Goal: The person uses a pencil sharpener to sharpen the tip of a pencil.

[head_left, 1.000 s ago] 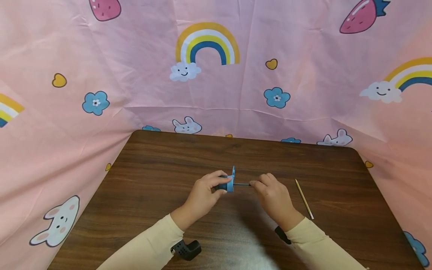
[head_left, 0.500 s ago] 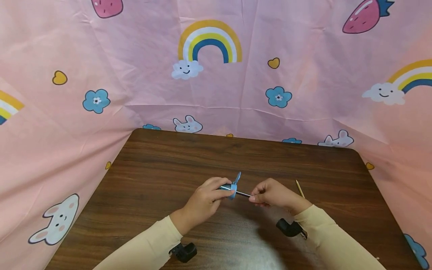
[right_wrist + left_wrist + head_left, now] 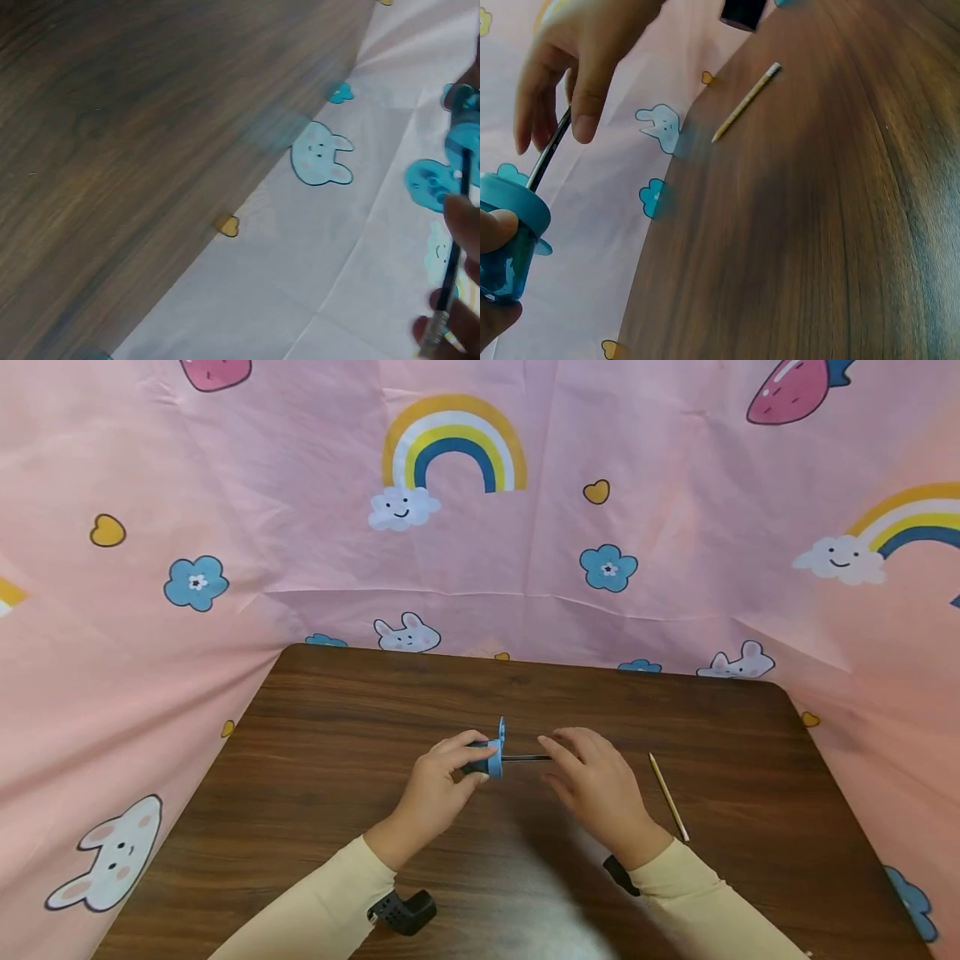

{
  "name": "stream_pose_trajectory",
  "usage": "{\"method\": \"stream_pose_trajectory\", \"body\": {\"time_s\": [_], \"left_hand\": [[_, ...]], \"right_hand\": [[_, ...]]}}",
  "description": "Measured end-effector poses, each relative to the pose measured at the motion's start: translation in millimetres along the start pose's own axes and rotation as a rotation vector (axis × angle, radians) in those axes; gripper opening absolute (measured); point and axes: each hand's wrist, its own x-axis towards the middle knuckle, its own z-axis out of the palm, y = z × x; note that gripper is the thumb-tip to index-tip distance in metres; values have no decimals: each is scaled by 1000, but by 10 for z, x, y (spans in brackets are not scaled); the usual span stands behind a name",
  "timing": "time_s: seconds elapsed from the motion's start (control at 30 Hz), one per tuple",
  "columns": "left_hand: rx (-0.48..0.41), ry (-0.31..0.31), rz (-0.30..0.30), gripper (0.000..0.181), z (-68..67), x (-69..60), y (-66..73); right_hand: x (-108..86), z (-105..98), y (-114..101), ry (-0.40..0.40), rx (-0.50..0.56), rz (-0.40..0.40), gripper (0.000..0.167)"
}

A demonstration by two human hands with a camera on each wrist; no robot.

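Observation:
A blue pencil sharpener [image 3: 495, 760] with a see-through body lies in the grip of my left hand [image 3: 429, 789], raised above the table. Its round flip lid [image 3: 502, 729] stands up from the rim. Out of the opening, toward the right, comes a dark pencil [image 3: 527, 758]; its silvery end [image 3: 433, 337] shows in the right wrist view. My right hand [image 3: 596, 785] is around the pencil's outer end, thumb and fingers spread apart. In the left wrist view the pencil passes between that thumb [image 3: 589, 112] and the fingers; whether they touch it is unclear.
A second, yellowish pencil [image 3: 669, 797] lies on the brown wooden table [image 3: 360, 718], right of my right hand. Behind and beside the table hangs a pink patterned cloth [image 3: 315, 527]. Each wrist carries a black camera mount [image 3: 405, 912].
Half a second ago my right hand, turned over, pinched the pencil; now it has turned back and its fingers have spread. The sharpener has swung from a slight tilt to nearly level.

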Motion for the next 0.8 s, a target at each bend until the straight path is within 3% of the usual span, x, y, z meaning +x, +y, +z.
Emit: {"method": "stream_pose_trajectory", "body": {"time_s": [0.1,0.27,0.4,0.47,0.53,0.63,0.7,0.8], "left_hand": [[-23,8,-44,37,-10,7,23],[-72,-31,-99,37,-10,22,72],[-33,-88,-85,37,-23,20,104],[30,-115,-40,38,-30,14,104],[99,-137,38,38,-37,8,90],[161,-134,197,36,-44,0,71],[173,-118,304,33,-41,-9,55],[176,-90,410,31,-31,-33,28]], "right_hand": [[-19,46,10,82,-4,-63,47],[-41,72,8,147,-30,-104,29],[-43,72,-19,145,7,-85,20],[-29,42,-34,60,82,-36,18],[-3,-7,-32,-96,221,58,13],[65,-99,31,-386,568,271,5],[105,-141,105,-559,818,438,11],[152,-164,199,-732,1038,606,16]]}}
